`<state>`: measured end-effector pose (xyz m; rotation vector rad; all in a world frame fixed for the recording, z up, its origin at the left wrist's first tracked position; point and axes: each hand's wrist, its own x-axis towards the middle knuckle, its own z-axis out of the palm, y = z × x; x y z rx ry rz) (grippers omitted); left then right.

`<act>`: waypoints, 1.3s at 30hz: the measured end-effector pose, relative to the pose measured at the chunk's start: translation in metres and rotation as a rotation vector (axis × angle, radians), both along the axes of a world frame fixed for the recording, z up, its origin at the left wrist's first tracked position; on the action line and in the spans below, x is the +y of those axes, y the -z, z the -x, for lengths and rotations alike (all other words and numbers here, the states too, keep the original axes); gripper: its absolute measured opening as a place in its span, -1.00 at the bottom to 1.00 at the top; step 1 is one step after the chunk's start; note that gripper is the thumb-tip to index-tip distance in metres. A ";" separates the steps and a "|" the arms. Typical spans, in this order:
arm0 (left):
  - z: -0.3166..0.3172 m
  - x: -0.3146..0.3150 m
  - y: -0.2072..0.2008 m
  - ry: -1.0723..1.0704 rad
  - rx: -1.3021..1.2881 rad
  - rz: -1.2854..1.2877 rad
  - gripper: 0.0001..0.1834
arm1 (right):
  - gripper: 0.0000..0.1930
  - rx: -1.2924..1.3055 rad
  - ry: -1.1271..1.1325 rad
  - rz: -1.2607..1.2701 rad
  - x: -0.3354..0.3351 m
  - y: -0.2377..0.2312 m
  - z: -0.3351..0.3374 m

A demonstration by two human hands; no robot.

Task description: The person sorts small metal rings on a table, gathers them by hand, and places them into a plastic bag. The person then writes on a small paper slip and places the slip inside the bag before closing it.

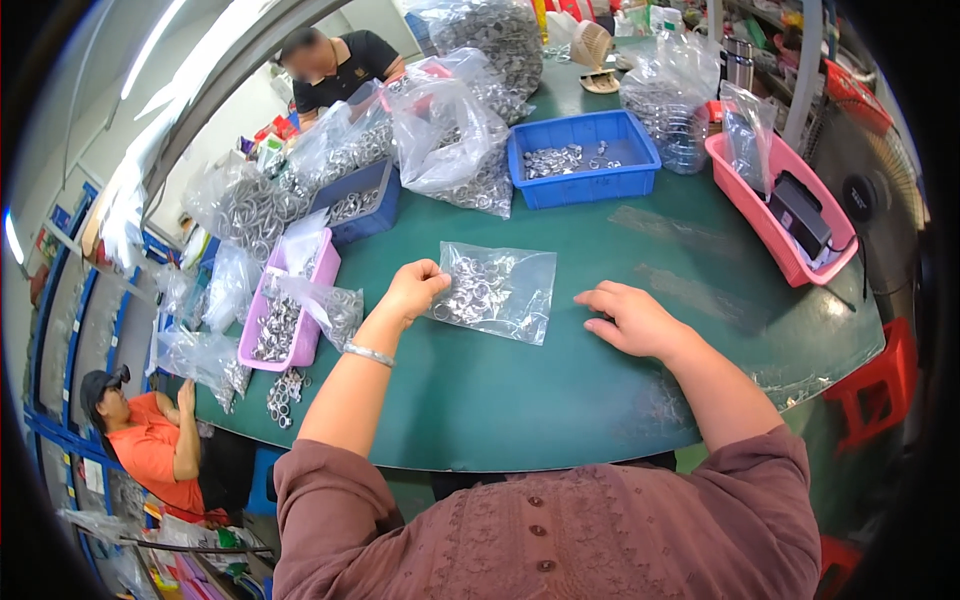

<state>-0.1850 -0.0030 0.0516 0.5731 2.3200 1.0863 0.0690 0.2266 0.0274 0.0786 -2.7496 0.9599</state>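
A clear plastic bag [515, 300] with many small silvery rings inside lies flat on the green table in front of me. My left hand [415, 290] pinches the bag's left edge between thumb and fingers; a silver bangle circles that wrist. To the right of the bag, apart from it, my right hand [632, 318] rests over the table with fingers stretched out and nothing in them.
A blue tray [590, 196] of metal pieces and large filled bags [455, 150] stand beyond. Left are a lilac basket [322, 270], a dark blue bin [372, 225] and loose rings [287, 395]; right, a pink basket [735, 205]. Two people [160, 440] [345, 70] work nearby.
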 end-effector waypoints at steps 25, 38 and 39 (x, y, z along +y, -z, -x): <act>-0.077 0.046 -0.105 0.379 1.034 -0.091 -0.92 | -0.74 0.050 0.022 -0.035 0.007 0.006 -0.001; 0.035 -0.026 -0.091 -0.104 0.820 -0.267 -0.85 | -0.74 0.011 0.030 -0.021 0.009 0.004 -0.005; 0.055 -0.054 -0.086 -0.155 0.868 -0.165 -0.81 | -0.74 0.014 0.005 -0.031 0.000 -0.003 0.003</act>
